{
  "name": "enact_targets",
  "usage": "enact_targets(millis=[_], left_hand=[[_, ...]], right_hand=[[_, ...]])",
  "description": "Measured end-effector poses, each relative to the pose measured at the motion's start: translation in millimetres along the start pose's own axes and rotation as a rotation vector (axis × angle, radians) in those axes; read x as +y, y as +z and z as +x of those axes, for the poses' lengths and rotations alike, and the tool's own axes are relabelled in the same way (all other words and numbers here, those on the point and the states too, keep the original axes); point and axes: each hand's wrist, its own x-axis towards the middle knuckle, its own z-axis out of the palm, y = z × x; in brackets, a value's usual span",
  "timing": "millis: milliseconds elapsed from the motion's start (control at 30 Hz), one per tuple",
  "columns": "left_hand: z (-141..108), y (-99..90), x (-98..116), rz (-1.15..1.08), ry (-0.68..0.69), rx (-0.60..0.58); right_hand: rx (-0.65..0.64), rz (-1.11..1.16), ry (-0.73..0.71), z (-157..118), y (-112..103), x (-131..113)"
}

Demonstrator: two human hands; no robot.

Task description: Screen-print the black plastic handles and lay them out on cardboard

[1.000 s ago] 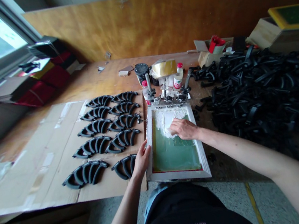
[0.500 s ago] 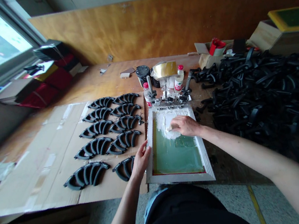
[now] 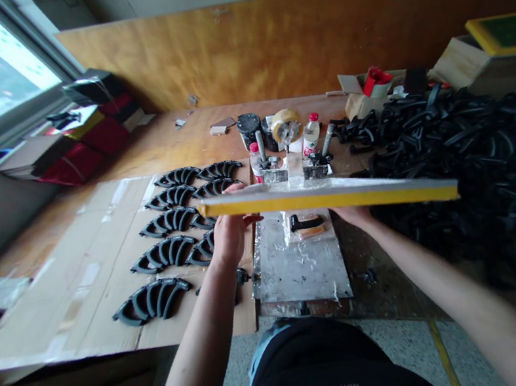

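Observation:
The screen printing frame is tilted up on its hinge clamp, its yellow-edged near side facing me. My left hand grips its left part, with fingers showing above and below the edge. Behind the frame's lower edge is my right hand; its fingers are hidden, so I cannot see what they hold. Under the raised frame, one black curved handle-like part lies on a small tan holder fixed to the grey metal base plate.
Rows of black curved parts lie on cardboard at left. A large heap of similar parts fills the right side. Red-capped bottles, a dark tub and a tape roll stand behind the clamp.
The frame has swung up from lying flat, uncovering the base plate and black part. My left hand has moved up with it. My right hand has gone from the mesh to behind the frame.

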Motion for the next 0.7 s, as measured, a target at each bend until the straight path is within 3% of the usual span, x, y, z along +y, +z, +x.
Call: enact_targets(millis=[100, 167, 267, 333, 433, 467, 533, 600, 633, 700], left_hand=[[4.7, 13.2, -2.4, -0.057, -0.010, 0.051], [-7.1, 16.9, -20.8, -0.047, -0.093, 0.101], [-40.9, 19.2, -65.1, -0.005, -0.485, -0.008], [-64.7, 17.0, -93.0, -0.047, -0.703, -0.046], [-89.9, -6.7, -116.9, -0.057, -0.777, 0.078], [-95.5, -23.2, -120.4, -0.007, -0.762, 0.135], [-105.6, -69.4, -124.2, 0.153, -0.704, 0.240], [-116.9, -125.2, -127.8, 0.376, -0.699, 0.443], [-123.1, -152.4, -130.3, 0.472, -0.720, 0.494], [-135.0, -197.6, -136.3, 0.693, -0.793, 0.560]], right_hand=[[-0.129, -0.039, -0.143, -21.8, 27.3, -20.4], [-0.186, -0.084, -0.177, -27.0, 33.7, -37.8], [-0.141, -0.092, -0.188, -38.8, 33.4, -72.3], [-0.120, -0.088, -0.302, -53.9, 35.4, -98.2], [-0.252, -0.050, -0.559, -76.0, 37.9, -113.7], [-0.301, -0.057, -0.590, -80.1, 34.9, -106.2], [-0.358, -0.182, -0.478, -82.0, 19.1, -69.9], [-0.376, -0.435, -0.191, -79.5, -7.7, -13.8], [-0.404, -0.557, -0.040, -78.5, -22.8, 16.4], [-0.403, -0.650, 0.110, -79.3, -50.5, 70.3]])
